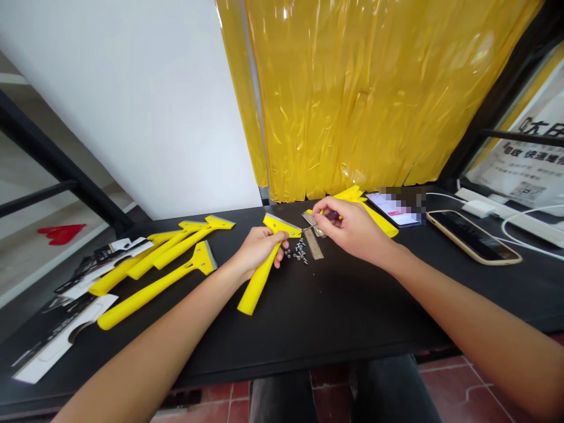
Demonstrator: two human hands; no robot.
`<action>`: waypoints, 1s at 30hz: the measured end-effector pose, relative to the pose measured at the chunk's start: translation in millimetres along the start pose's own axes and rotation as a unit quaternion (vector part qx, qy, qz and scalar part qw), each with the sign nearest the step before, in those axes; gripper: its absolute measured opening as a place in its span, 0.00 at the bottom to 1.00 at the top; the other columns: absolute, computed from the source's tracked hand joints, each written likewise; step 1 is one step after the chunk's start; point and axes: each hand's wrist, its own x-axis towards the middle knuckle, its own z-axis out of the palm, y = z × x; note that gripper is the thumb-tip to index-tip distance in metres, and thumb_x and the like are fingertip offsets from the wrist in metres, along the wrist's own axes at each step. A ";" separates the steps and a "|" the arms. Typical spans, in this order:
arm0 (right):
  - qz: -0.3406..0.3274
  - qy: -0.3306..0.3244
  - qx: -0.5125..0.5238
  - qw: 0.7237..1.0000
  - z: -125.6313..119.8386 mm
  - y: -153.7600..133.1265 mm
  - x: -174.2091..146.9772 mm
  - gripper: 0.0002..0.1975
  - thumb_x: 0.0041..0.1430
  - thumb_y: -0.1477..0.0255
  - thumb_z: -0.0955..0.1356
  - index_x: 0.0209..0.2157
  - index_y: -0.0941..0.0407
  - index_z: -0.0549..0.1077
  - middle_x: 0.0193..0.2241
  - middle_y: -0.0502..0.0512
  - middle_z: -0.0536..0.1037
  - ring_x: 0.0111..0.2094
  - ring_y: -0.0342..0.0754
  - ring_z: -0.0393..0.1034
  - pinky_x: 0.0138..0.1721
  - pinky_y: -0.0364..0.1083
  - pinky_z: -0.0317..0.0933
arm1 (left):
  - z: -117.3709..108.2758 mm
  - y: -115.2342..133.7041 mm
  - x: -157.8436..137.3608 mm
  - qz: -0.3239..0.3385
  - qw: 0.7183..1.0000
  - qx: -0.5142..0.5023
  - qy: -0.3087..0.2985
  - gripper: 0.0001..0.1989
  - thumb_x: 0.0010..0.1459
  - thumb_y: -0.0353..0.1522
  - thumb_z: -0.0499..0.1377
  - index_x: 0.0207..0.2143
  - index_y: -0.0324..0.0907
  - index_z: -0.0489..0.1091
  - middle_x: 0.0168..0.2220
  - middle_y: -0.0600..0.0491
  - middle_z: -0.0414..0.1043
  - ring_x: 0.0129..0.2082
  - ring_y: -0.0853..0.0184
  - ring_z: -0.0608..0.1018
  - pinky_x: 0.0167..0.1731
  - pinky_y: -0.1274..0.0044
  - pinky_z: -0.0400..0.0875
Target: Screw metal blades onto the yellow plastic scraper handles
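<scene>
My left hand (263,249) is closed around the neck of a yellow scraper (258,288), its handle slanting down toward me and its wide head pointing away. In my right hand (348,226) is a screwdriver (333,216), pinched by its dark handle. Its thin shaft reaches left to the right end of the scraper head, near a screw; whether the tip sits in the screw I cannot tell. Below the head lie several small screws and nuts (301,254) on the black table. Flat metal blades (314,244) lie just right of them, partly under my right hand.
Several more yellow scrapers (154,288) lie at the left beside printed card sleeves (66,338). Behind my right hand are further yellow scraper parts (381,220). A lit phone (392,208), a cased phone (473,235) and white cables (529,232) occupy the right. Yellow plastic strips (352,106) hang behind.
</scene>
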 end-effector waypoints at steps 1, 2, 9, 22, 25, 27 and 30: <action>0.000 0.003 0.001 1.000 0.0 0.2 -0.1 0.03 0.64 0.72 0.66 0.36 0.55 0.72 0.29 0.50 0.76 0.27 0.43 0.69 0.29 0.44 0.60 | -1.0 -0.5 0.6 0.002 1.000 0.005 -0.001 0.13 0.60 0.34 0.60 0.24 0.37 0.71 0.13 0.53 0.67 0.11 0.71 0.68 0.14 0.80 0.62; -0.001 0.006 0.004 1.000 0.1 0.3 -0.2 0.03 0.64 0.72 0.66 0.37 0.55 0.73 0.29 0.50 0.77 0.28 0.44 0.69 0.29 0.43 0.60 | -1.7 -0.9 1.0 0.004 1.000 0.010 -0.001 0.13 0.60 0.34 0.60 0.24 0.37 0.71 0.13 0.53 0.67 0.11 0.71 0.69 0.14 0.80 0.62; -0.025 -0.007 0.015 1.000 2.7 1.6 -0.3 0.05 0.65 0.71 0.66 0.35 0.55 0.74 0.32 0.51 0.77 0.30 0.43 0.69 0.30 0.43 0.61 | -1.6 0.8 -1.6 0.010 0.997 0.076 0.001 0.13 0.60 0.32 0.59 0.23 0.37 0.72 0.12 0.54 0.67 0.11 0.70 0.69 0.13 0.80 0.63; 0.026 -0.043 0.052 0.997 -1.4 4.2 1.4 0.11 0.66 0.64 0.65 0.32 0.55 0.73 0.27 0.50 0.75 0.28 0.44 0.67 0.28 0.44 0.58 | -5.0 1.6 0.0 -0.026 0.997 0.060 -0.046 0.18 0.62 0.38 0.60 0.23 0.35 0.74 0.11 0.54 0.64 0.10 0.72 0.66 0.12 0.80 0.62; 0.047 -0.040 0.079 0.995 -2.1 7.6 2.9 0.13 0.66 0.62 0.65 0.33 0.56 0.73 0.26 0.50 0.74 0.26 0.43 0.65 0.28 0.44 0.57 | -7.8 1.4 4.0 -0.058 0.997 0.021 -0.053 0.20 0.63 0.41 0.58 0.25 0.35 0.74 0.10 0.54 0.63 0.09 0.72 0.64 0.11 0.81 0.60; 0.067 -0.042 0.099 0.992 -2.2 11.0 3.7 0.14 0.66 0.60 0.65 0.33 0.56 0.74 0.24 0.49 0.72 0.24 0.43 0.64 0.27 0.44 0.56 | -9.8 2.5 6.5 -0.074 0.996 -0.005 -0.053 0.18 0.64 0.40 0.58 0.27 0.35 0.74 0.10 0.54 0.64 0.09 0.72 0.63 0.10 0.81 0.59; 0.091 -0.038 0.126 0.987 -1.9 15.8 4.4 0.16 0.66 0.58 0.65 0.33 0.55 0.74 0.21 0.47 0.68 0.22 0.42 0.61 0.26 0.44 0.56 | -11.8 3.9 8.9 -0.087 0.994 -0.034 -0.062 0.15 0.64 0.38 0.58 0.32 0.35 0.75 0.12 0.53 0.67 0.09 0.72 0.63 0.10 0.80 0.59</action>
